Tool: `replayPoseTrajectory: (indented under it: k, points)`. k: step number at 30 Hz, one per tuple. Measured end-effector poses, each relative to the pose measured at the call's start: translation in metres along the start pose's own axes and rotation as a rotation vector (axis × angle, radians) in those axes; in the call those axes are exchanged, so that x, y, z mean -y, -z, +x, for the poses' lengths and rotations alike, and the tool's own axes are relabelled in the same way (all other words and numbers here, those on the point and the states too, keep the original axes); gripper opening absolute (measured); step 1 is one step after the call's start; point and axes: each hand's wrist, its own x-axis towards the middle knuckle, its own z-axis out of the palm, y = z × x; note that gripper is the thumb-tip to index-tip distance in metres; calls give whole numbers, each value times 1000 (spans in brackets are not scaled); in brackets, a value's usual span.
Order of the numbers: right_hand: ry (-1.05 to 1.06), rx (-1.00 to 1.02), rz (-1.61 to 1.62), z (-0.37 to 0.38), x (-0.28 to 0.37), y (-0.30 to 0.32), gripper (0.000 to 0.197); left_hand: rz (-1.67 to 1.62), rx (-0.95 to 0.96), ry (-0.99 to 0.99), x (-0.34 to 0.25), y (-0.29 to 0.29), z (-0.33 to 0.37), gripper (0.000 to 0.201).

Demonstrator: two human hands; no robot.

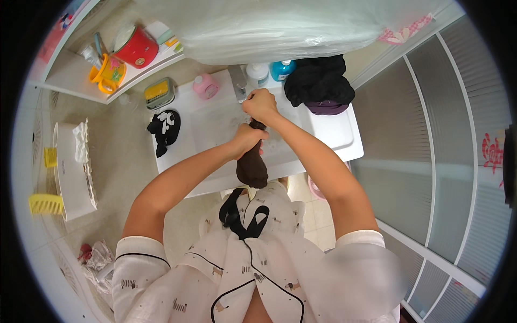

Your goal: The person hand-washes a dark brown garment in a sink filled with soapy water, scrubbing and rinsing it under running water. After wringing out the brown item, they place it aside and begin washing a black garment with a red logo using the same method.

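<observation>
Both hands (253, 126) grip pinching dark wet cloth (252, 167) above sink (323, 134), bottles (269, 72) behind

**White sink surface and what is lying on it**

The white surface (339, 134) is carrying a black cloth (164, 129) at its left, a dark clothes pile (320, 83) (back right), a pink bottle (205, 86), a white bottle (257, 72), a teal bottle (282, 69) and a soap box (160, 92).

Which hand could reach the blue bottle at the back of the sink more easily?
Probably the right hand. It grips the top of the dark wet cloth near the tap, close to the blue bottle. The left hand grips lower, farther away.
</observation>
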Motion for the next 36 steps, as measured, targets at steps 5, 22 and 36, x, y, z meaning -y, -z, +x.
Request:
replayPoseTrajectory:
  k: [5,22,36]
  points:
    - [41,-80,-193,4,4,-22,22,89,-94,-103,16,11,14,21]
    - [-103,168,401,-78,5,33,101,-539,94,-247,-21,65,-62,35]
    - [527,157,-64,-125,81,59,65,-61,-201,-601,19,153,-100,40]
